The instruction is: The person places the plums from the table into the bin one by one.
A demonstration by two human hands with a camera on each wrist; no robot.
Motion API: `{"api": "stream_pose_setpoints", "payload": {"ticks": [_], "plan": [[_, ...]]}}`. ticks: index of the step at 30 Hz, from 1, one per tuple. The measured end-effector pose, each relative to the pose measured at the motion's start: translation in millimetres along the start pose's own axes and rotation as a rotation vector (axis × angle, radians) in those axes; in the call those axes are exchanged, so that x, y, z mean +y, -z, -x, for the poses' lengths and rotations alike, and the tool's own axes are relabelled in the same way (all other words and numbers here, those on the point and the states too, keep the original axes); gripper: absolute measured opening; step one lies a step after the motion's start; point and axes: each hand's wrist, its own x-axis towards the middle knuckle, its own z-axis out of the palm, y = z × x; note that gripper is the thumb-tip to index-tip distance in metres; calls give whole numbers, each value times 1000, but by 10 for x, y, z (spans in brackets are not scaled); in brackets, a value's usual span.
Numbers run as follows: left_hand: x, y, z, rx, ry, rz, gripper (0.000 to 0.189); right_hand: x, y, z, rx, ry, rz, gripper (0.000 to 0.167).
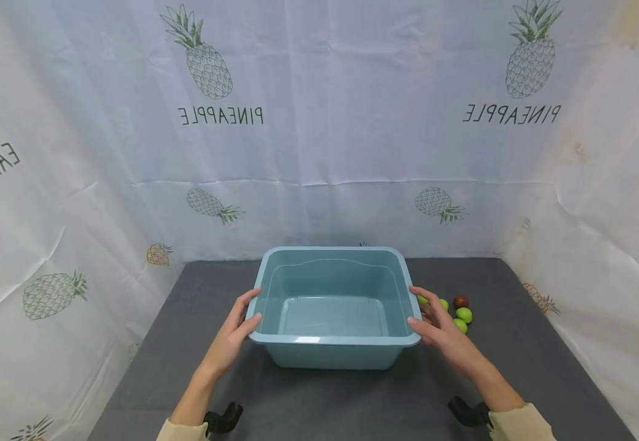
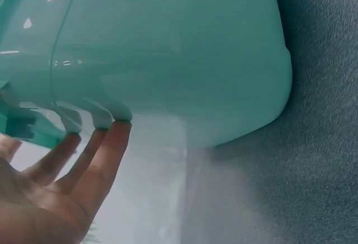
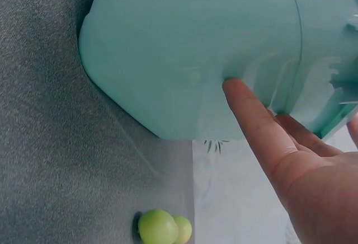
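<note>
A light blue-green plastic basin (image 1: 341, 356) stands upright in the middle of the dark tabletop, its inside bare. My left hand (image 1: 231, 334) holds its left rim, the thumb on top; in the left wrist view the fingertips (image 2: 122, 126) press against the outer wall. On the opposite side my right hand (image 1: 445, 331) grips the right rim with the thumb over the edge. The right wrist view shows one fingertip (image 3: 234, 87) on the outer wall below the rim. Both hands sit at about the same height on the basin.
Several small green fruits (image 1: 464, 315) and a dark red one (image 1: 461, 301) lie just right of the basin, partly behind my right hand. White pineapple-print cloth (image 1: 319, 141) hangs behind and along both sides of the dark table (image 1: 518, 367).
</note>
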Motion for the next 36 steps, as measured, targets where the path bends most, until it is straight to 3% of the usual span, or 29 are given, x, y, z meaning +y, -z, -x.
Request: {"api": "stream_pose_setpoints", "payload": {"ticks": [7,20,28,36], "plan": [[15,-49,49,3,-4,-21,53,-22,51,81,-12,-32,-22,65],[79,-78,113,-25,12,-8,51,-25,82,213,-36,-9,-33,63],[59,-47,10,-25,-1,-82,48,-49,80,220,-28,-13,-14,63],[34,-21,-97,-37,-5,-45,48,-80,206,230,3,41,68,61]]}}
